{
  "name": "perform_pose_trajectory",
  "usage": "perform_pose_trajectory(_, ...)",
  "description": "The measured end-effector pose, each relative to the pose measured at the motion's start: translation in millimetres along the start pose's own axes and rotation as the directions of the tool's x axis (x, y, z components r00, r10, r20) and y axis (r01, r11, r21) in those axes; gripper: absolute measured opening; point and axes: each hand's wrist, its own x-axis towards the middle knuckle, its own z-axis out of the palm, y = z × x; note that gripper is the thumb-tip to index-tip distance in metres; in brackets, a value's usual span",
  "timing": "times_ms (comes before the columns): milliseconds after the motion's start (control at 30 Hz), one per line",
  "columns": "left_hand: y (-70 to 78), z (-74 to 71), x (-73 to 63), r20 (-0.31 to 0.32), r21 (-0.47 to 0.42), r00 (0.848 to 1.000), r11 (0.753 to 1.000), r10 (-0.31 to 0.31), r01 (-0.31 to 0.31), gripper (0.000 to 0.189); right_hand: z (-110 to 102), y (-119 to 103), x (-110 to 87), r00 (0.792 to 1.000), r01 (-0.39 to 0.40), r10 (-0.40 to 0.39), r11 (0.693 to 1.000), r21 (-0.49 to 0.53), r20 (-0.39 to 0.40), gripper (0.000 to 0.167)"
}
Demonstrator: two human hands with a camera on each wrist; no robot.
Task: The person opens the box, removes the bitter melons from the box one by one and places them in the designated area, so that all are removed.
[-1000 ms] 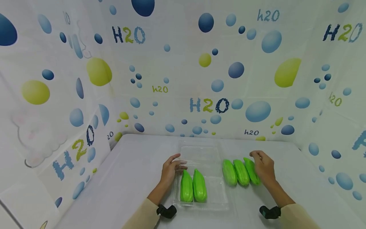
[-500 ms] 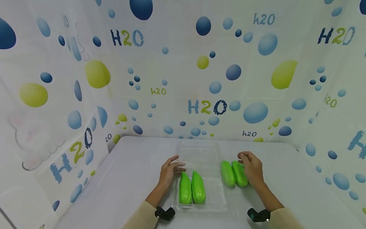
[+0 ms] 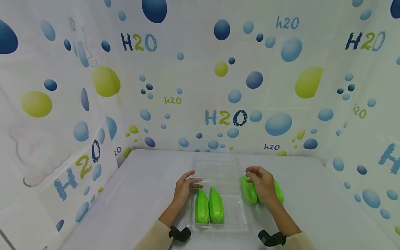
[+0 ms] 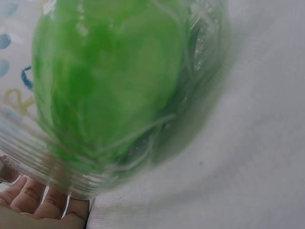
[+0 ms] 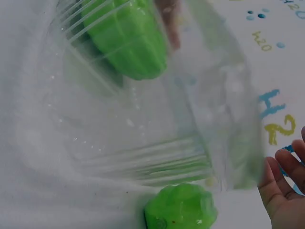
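In the head view, a clear plastic box (image 3: 231,211) with its lid (image 3: 216,171) folded back lies on the table. Inside its left half are two bright green ridged gourds (image 3: 202,206), side by side. My left hand (image 3: 182,189) holds the box's left edge near the hinge; its fingers also show beyond the clear wall in the left wrist view. To the right of the box lie several more green gourds (image 3: 248,191). Above them hovers my right hand (image 3: 263,184), fingers loose and holding nothing, partly hiding the middle one. One loose gourd (image 5: 181,207) shows in the right wrist view.
A white table (image 3: 150,187) spreads around the box. White curtains (image 3: 193,69) printed with blue and green dots and "H2O" close off the back and both sides. A black wrist camera (image 3: 179,234) sits on each forearm.
My right hand has moved left across the loose gourds, from the rightmost toward the leftmost, uncovering the rightmost one. The left hand stays at the box. The head view has shifted slightly.
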Motion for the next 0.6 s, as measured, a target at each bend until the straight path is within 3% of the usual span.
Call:
perform_pose_trajectory(133, 0.9, 0.2, -2.2, -0.005, 0.007, 1.0, 1.0, 0.003, -0.003, 0.044, 6.0, -5.0, 0.0, 1.0, -0.003, 0.003, 1.0, -0.006, 0.014, 0.017)
perform_pose_trajectory(467, 1.4, -0.1, -2.1, -0.002, 0.013, 1.0, 1.0, 0.006, -0.006, 0.044, 25.0, -14.2, -9.2, 0.987, -0.104, 0.107, 0.994, -0.033, 0.116, 0.016)
perform_pose_trajectory(600, 16.1, 1.1, -9.1, 0.017, -0.001, 1.0, 1.0, 0.007, -0.007, 0.043, 35.3, -15.2, -14.0, 0.983, -0.113, 0.113, 0.994, -0.005, 0.143, 0.017)
